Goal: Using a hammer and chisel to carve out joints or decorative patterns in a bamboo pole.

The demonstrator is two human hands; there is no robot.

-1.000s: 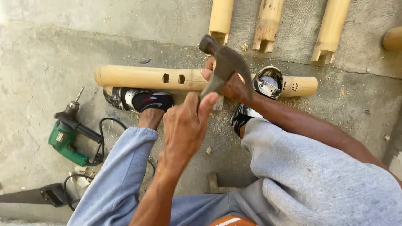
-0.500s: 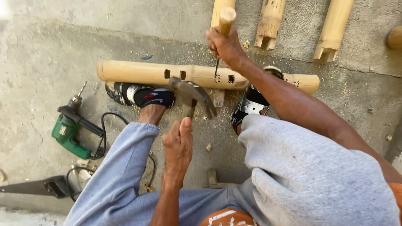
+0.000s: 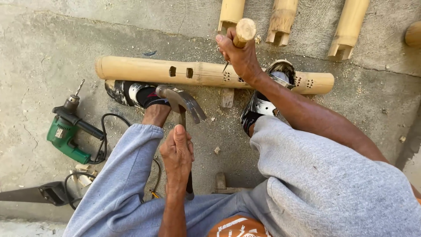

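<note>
Place: an outdoor work yard for bamboo craft.
Floor: rough concrete floor (image 3: pixel 52 39) with sawdust.
Tools: green electric drill (image 3: pixel 66 131), handsaw (image 3: pixel 33 194).
Material: cut bamboo poles (image 3: pixel 348 26).

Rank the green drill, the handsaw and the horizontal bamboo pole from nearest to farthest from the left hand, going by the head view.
From the left hand, which holds the claw hammer:
1. Horizontal bamboo pole, ahead of the hand, lying across the concrete beyond both feet.
2. Green drill, off to the left on the concrete, its bit pointing away.
3. Handsaw, farthest, at the lower left edge of the picture.
</note>
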